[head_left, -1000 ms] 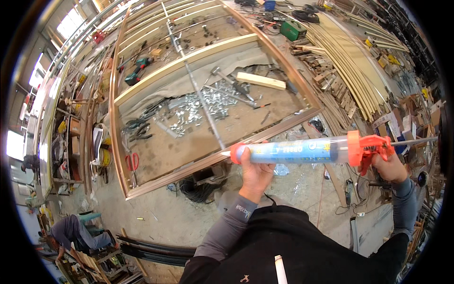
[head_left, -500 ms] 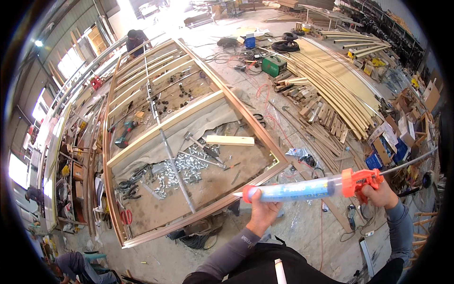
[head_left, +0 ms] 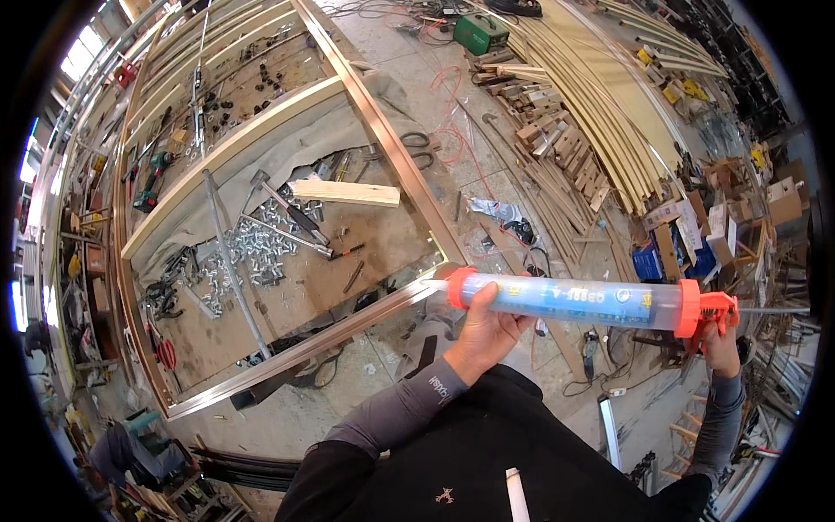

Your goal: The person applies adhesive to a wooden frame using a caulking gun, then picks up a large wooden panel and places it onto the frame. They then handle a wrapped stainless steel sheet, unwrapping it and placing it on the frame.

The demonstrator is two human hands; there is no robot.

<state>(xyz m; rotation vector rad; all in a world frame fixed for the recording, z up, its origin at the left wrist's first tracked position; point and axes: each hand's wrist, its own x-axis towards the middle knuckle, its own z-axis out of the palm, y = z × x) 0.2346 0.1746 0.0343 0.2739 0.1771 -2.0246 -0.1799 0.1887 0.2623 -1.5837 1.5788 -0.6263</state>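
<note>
Across the person's front, at the near right corner of a copper-coloured frame [head_left: 304, 349]: one manual caulking gun [head_left: 600, 302], long axis running nearly level from left to right.

Orientation: white nozzle [head_left: 435, 284] to the left, overlapping the frame's corner in view; contact cannot be told. Orange trigger handle [head_left: 715, 304] and push rod [head_left: 774, 311] to the right.

Left hand [head_left: 493, 337]: nearer the nozzle; fingers wrapped round the barrel from below, just behind the orange front cap [head_left: 459, 288], thumb on the near side.

Right hand [head_left: 720, 346]: grasping the trigger handle; fingers partly hidden, trigger pressure not discernible.

Containers: clear barrel [head_left: 667, 307], holding a blue-printed sealant pack [head_left: 557, 297], its rear portion see-through. Cardboard boxes [head_left: 787, 202], far right, contents too small to tell.

Within the frame's near bay: heaped silver fasteners [head_left: 268, 244], one hammer [head_left: 261, 178], one pale wood offcut [head_left: 346, 192], red-handled scissors [head_left: 166, 353].
</note>
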